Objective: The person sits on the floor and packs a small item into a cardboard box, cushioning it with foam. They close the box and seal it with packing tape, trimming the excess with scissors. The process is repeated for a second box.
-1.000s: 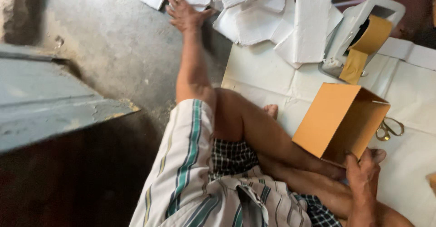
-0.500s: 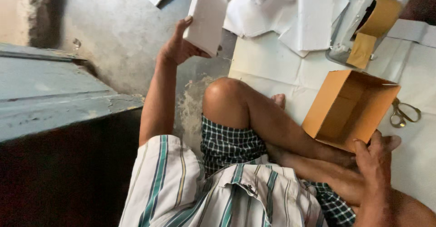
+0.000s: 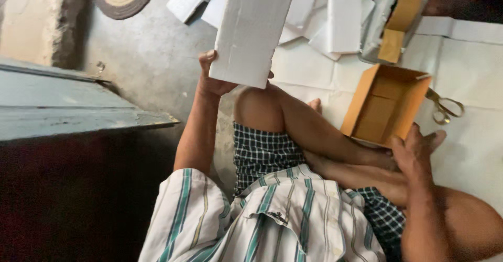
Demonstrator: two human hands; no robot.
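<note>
Head camera view: left hand (image 3: 212,78) lifts a white foam block (image 3: 250,29) above the knee, fingers gripping its lower edge. Right hand (image 3: 416,152) steadies an open cardboard box (image 3: 385,105) on the floor at right. Held only by its edge, the block could tip and drop.

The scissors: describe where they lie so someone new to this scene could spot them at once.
Start at the open orange cardboard box resting by the person's crossed legs, with the right hand on its near edge. Just past the box's right corner, on the white sheets covering the floor, lie the scissors. They are the only metal thing there, with looped handles.
</note>
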